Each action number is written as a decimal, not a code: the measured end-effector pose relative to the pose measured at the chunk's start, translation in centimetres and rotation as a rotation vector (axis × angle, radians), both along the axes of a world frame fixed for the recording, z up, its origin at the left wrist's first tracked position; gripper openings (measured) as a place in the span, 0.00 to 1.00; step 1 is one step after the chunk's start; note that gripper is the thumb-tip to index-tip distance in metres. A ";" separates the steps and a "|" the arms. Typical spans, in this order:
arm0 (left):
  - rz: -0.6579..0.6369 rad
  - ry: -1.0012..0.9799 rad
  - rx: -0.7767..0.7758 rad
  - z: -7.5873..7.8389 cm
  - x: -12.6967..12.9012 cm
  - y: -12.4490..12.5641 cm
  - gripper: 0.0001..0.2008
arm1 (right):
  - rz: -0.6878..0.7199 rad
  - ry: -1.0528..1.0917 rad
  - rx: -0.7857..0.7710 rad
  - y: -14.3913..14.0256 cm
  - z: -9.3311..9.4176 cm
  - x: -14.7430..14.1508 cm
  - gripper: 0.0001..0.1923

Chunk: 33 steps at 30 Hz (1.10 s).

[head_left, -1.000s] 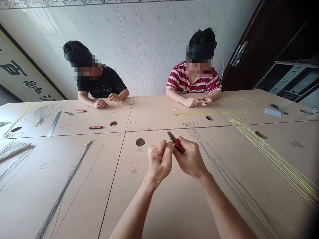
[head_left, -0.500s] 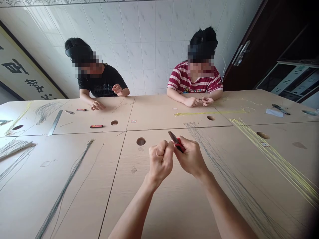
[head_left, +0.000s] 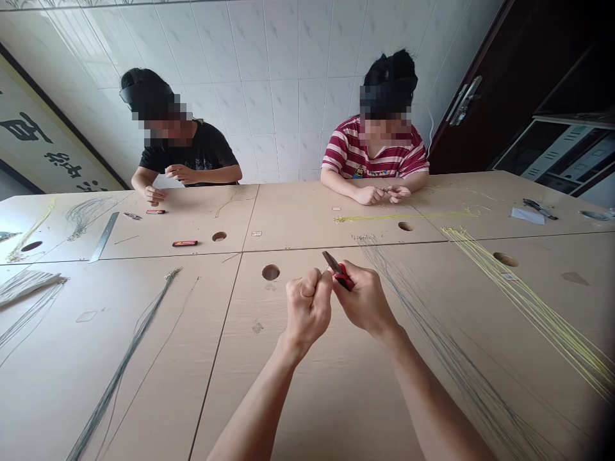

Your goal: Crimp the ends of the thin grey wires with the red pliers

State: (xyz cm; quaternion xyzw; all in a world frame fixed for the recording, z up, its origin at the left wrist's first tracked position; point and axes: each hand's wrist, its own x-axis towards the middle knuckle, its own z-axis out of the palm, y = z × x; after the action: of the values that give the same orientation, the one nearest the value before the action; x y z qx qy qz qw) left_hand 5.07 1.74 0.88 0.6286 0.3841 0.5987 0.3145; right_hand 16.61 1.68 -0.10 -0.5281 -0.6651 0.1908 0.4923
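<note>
Head view shows the left hand point(head_left: 307, 307) clenched in a fist, touching the right hand point(head_left: 368, 301), which grips red-handled pliers point(head_left: 336, 270) whose dark tip points up-left above the knuckles. Both hover over the pale surface point(head_left: 336, 397). Grey wires point(head_left: 432, 333) fan out just right of them, yellow wires point(head_left: 528, 294) farther right. A round hole point(head_left: 270, 272) lies just beyond. Across the surface sit two other people point(head_left: 379, 153).
</note>
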 end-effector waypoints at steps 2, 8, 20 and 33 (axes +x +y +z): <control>-0.003 -0.011 -0.013 0.0 0.0 0.0 0.22 | 0.000 0.004 -0.012 0.0 0.0 0.0 0.13; -0.003 -0.014 -0.005 0.0 0.2 0.0 0.22 | 0.005 0.028 -0.031 -0.1 0.2 0.2 0.13; 0.004 0.113 -0.255 1.8 -1.6 -0.1 0.16 | -0.032 -0.021 -0.011 -0.6 1.1 0.7 0.06; -0.051 0.025 -0.253 2.1 -1.7 -0.2 0.08 | -0.005 -0.079 -0.019 -0.9 1.0 0.4 0.06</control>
State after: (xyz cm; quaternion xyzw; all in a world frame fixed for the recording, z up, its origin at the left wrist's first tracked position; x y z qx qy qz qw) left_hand 3.37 1.49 3.02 0.6009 0.4447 0.5292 0.4014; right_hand 16.99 0.82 0.88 -0.5414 -0.6809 0.1749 0.4611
